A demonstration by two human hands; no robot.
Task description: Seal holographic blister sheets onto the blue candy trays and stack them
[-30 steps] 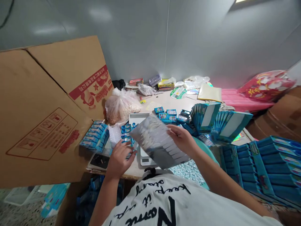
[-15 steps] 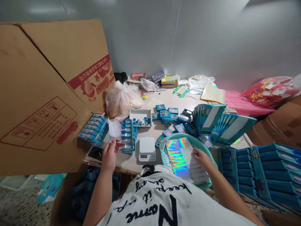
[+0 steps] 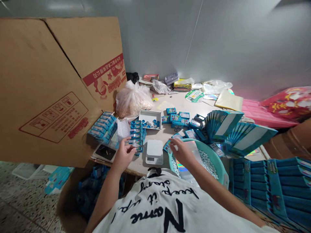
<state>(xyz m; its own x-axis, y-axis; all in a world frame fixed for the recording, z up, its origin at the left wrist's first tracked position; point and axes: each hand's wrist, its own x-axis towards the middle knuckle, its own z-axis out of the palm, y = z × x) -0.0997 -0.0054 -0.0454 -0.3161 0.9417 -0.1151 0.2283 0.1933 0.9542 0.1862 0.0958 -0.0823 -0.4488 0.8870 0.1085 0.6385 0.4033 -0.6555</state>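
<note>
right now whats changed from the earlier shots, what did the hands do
The right hand has lowered the holographic sheet from above the table into the teal plastic basin, where it is now mostly hidden. The hand now sits over the basin's rim and seems to have let go, though I can't be sure. The left hand remains by the stacked blue boxes. The white digital scale hasn't moved.

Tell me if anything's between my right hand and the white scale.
Yes. A small blue box lies on the table right by the fingers of your right hand, on the side toward the white scale. Lower down, the rim of the teal basket also curves between the hand and the scale.
</note>
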